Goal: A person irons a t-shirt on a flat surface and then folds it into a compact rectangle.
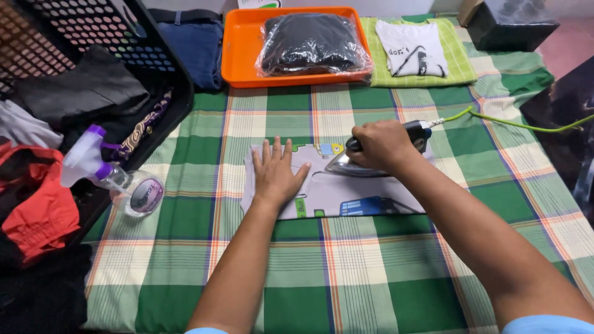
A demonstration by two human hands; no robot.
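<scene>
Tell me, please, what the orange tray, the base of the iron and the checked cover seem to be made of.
The orange tray looks like moulded plastic: even colour, smooth rim with a soft sheen. The iron under the right hand has a base that seems polished metal, since it mirrors light. The checked cover appears to be woven cloth, probably cotton: matte, with slight wrinkles.

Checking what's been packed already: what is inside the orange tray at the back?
The orange tray holds one dark folded garment sealed in clear plastic. Anything beneath that bundle is covered and cannot be seen.
</scene>
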